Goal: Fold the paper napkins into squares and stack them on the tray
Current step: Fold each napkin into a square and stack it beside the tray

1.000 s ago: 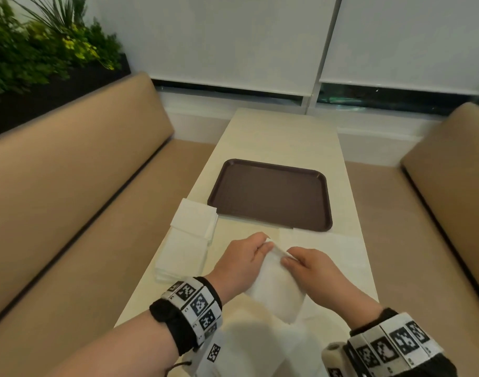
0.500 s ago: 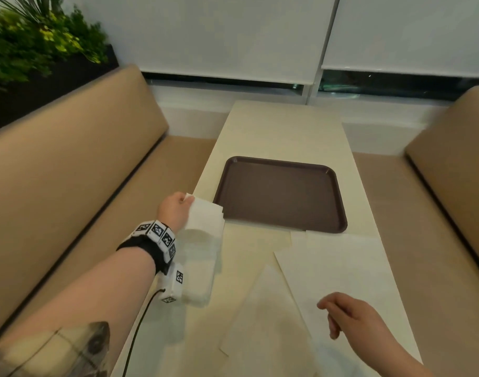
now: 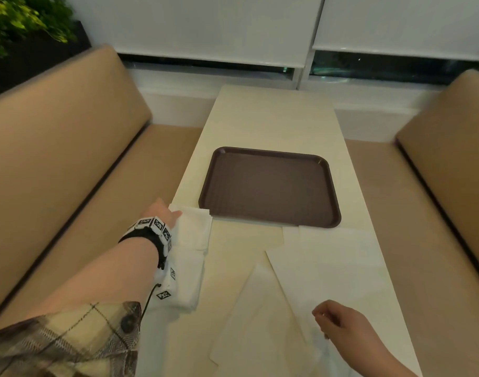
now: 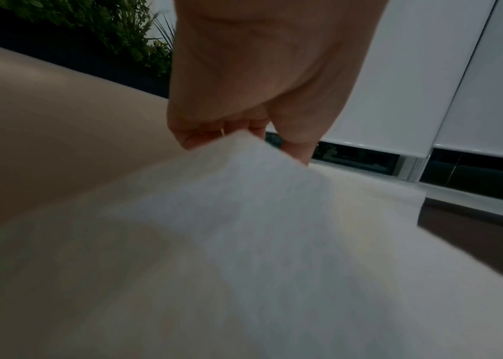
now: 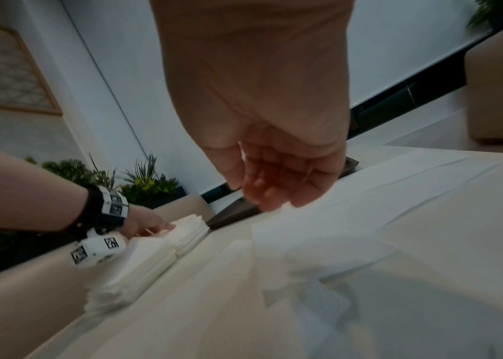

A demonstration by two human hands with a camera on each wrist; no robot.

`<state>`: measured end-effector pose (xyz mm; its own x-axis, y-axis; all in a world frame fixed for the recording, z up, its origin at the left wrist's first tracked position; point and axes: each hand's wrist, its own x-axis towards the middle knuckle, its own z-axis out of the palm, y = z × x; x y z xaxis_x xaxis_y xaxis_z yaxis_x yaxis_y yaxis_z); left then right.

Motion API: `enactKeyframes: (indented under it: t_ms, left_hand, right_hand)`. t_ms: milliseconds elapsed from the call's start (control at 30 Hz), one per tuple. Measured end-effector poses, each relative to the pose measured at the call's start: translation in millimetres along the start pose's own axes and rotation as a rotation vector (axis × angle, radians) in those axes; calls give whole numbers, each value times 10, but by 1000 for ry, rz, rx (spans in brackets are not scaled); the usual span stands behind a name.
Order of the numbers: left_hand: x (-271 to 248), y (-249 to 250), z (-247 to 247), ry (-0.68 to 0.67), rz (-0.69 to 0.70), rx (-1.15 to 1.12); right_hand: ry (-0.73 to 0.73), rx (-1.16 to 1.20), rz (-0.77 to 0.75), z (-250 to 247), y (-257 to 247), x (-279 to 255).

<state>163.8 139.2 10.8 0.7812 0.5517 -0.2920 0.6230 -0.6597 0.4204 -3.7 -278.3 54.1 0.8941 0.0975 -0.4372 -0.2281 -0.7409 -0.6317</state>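
Observation:
A dark brown tray (image 3: 268, 151) lies empty in the middle of the cream table (image 3: 271, 118); its edge also shows in the left wrist view (image 4: 474, 233). Just left of the tray's near corner, my left hand (image 3: 166, 213) (image 4: 250, 145) pinches the far edge of a white folded napkin (image 3: 195, 227) (image 4: 244, 206), which lies on a small pile. A lower stack of napkins (image 3: 185, 281) (image 5: 139, 262) sits nearer, under my wrist. My right hand (image 3: 325, 319) (image 5: 274, 194) hovers with loosely curled fingers, holding nothing, over flat unfolded napkins (image 3: 333, 262).
Another unfolded sheet (image 3: 254, 322) lies at the near middle. Tan benches flank the table on the left (image 3: 56, 148) and the right (image 3: 450, 148). A planter (image 3: 20, 20) stands behind the left bench. Bare tabletop stretches beyond the tray toward the window.
A second ago both hands held the folded napkin at the near middle. My left hand carried it left onto the pile by the tray. My right hand let go and drew back.

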Motion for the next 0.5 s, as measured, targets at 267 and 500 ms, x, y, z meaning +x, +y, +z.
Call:
enactKeyframes:
  t_ms: [267, 500]
  left_hand:
    - [-138, 127, -215, 69, -67, -128]
    - [-768, 592, -560, 238, 190, 59]
  right_hand:
    - [147, -434, 182, 143, 253, 581]
    - [123, -486, 323, 219, 208, 754]
